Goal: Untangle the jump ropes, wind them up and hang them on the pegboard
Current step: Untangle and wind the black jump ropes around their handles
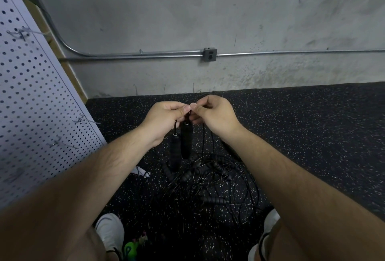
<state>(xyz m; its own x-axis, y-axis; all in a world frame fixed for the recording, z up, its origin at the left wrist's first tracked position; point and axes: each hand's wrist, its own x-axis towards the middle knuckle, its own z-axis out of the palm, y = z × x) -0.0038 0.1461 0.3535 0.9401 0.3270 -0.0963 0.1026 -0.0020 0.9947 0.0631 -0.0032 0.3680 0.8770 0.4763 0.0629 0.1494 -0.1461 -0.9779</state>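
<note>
1. Two hands meet above the floor (291,135): the left hand (166,115) and the right hand (214,115) each pinch the same thin black cord (176,127) between thumb and forefinger, with the fingertips almost touching; each grip is closed tight on the cord and the other fingers are curled in
2. Two black foam handles (186,142) hang side by side just below the left hand, each on its own short run of cord, clear of the floor
3. Most of the jump ropes lie in a tangled heap (210,183) on the floor between the person's white shoes (110,231), with several more ribbed handles buried among the crossing loops
4. By my guess these ropes are light; the cord looks thin and limp but a little springy, and its sheen suggests a slick coating, so it may slide through a pinch and catch on its neighbours when pulled
5. Soft, ribbed foam makes the handles the surest place to take hold; I would keep both of them in one grip and feed the cord out of the heap loop by loop, not tug at it
6. Over on the left stands the white pegboard (31,94), well apart from the hands, and its wire hooks (83,120) carry nothing that I can see
7. No brand, label or writing can be read on the handles, the pegboard or the grey outlet box (209,54) on the wall
</note>
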